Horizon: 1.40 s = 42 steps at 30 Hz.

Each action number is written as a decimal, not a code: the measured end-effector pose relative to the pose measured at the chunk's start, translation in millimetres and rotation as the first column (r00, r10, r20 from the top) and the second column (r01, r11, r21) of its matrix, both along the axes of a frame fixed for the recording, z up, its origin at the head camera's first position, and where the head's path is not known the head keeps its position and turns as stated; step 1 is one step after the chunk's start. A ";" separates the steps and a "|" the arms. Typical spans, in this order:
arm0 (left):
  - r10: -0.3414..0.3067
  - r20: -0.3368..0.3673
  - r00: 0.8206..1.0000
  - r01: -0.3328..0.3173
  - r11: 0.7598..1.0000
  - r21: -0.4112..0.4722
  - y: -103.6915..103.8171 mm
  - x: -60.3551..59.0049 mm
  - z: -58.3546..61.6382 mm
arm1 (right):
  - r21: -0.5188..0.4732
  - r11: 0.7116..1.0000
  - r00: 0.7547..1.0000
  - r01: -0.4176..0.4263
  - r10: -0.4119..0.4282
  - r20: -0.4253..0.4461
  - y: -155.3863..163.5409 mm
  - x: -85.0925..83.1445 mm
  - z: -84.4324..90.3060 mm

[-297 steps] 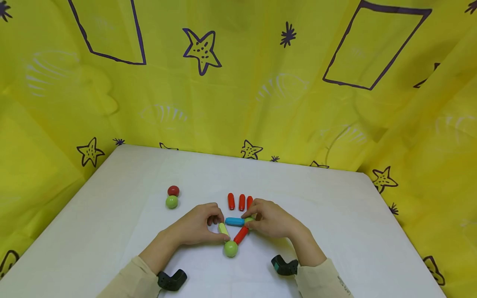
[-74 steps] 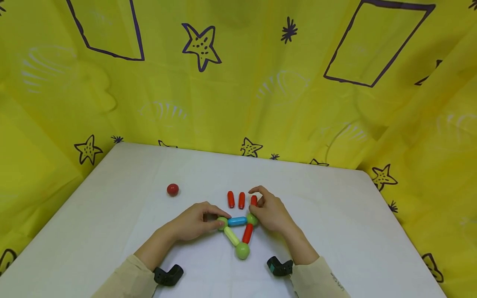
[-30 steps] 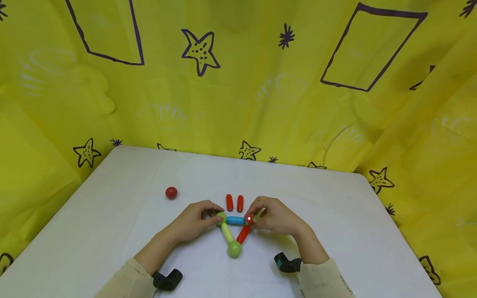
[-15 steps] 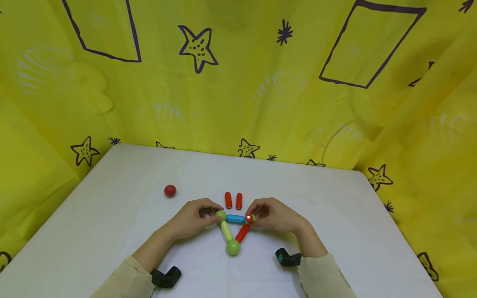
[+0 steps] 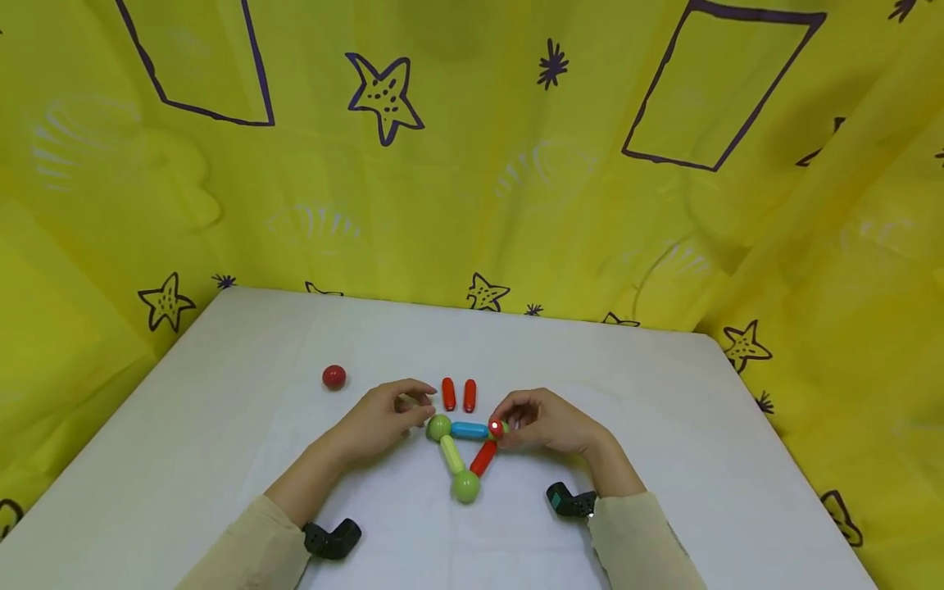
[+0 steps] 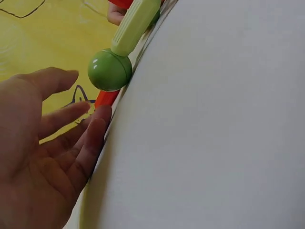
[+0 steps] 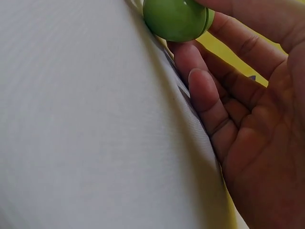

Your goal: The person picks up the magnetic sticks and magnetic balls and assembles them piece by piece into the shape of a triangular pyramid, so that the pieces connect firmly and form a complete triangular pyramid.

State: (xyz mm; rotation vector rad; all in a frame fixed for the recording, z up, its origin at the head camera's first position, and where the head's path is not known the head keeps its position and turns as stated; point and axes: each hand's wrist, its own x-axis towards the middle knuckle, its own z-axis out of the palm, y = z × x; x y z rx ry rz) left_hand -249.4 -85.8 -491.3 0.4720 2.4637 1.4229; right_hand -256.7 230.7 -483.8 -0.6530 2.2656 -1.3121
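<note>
Two loose red rods (image 5: pixel 459 395) left on desk (image 5: pixel 664 426); third now upright at triangle's rt corner, pinched by right hand (image 5: pixel 549 422); left hand (image 5: pixel 376 416) fingers released, off the green ball (image 5: pixel 439 427).

A staged recording booth: a white table (image 5: pixel 221 459) hemmed by a yellow star-printed curtain (image 5: pixel 472 164).

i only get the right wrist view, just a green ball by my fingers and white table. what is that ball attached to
Observer: The green ball caps a blue rod at a triangle's corner.
Operator: what is on top of it
Observer: The right hand holds a red rod upright on it.
Operator: and the other hand
Observer: The left hand lies open beside another green ball, not gripping it.
Operator: spare parts left
Observer: Two red rods and a red ball lie loose.
</note>
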 end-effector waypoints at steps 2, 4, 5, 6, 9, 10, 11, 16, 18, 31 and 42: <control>0.026 0.021 0.999 -0.026 1.000 -0.017 2.1 -5.3 3.9 | 0.005 1.000 1.000 0.004 -0.004 -0.001 -1.1 -2.0 0.2; 0.045 0.018 0.999 -0.044 0.998 -0.051 5.2 -11.7 6.4 | 0.009 1.000 1.000 0.008 -0.008 0.000 -1.7 -3.4 0.0; 0.053 0.013 0.999 -0.051 0.996 -0.074 7.5 -14.8 7.4 | 0.012 1.000 1.000 0.007 -0.007 0.000 -1.8 -3.8 -0.2; 0.056 0.007 0.998 -0.055 0.993 -0.102 10.1 -17.5 8.3 | 0.016 1.000 1.000 0.004 -0.004 0.000 -1.8 -3.8 -0.3; 0.051 -0.023 0.998 -0.055 0.984 -0.172 19.9 -24.6 12.0 | 0.025 1.000 1.000 -0.002 0.003 -0.008 -1.3 -2.8 -1.5; 0.047 -0.034 0.998 -0.053 0.980 -0.193 23.5 -26.5 13.4 | 0.025 1.000 1.000 -0.001 0.002 -0.011 -1.0 -2.1 -1.9; 0.043 -0.041 0.998 -0.050 0.977 -0.207 27.1 -28.1 15.2 | 0.026 1.000 1.000 0.000 0.000 -0.014 -0.7 -1.4 -2.2; 0.020 -0.094 0.995 -0.046 0.956 -0.290 46.9 -34.5 23.1 | 0.018 1.000 1.000 0.011 -0.011 -0.020 5.7 1.3 -2.8; 0.033 -0.109 0.993 -0.067 0.945 -0.319 52.1 -35.3 24.3 | 0.022 1.000 1.000 0.009 -0.009 -0.025 6.2 1.2 -2.8; 0.153 -0.093 0.984 -0.172 0.955 -0.242 42.4 -21.8 26.1 | -0.017 1.000 1.000 0.014 -0.014 0.028 -0.8 0.8 -1.3; 0.163 -0.122 0.979 -0.180 0.973 -0.146 30.3 -3.0 22.7 | -0.038 0.999 0.999 0.015 -0.014 0.030 -1.4 1.9 -0.1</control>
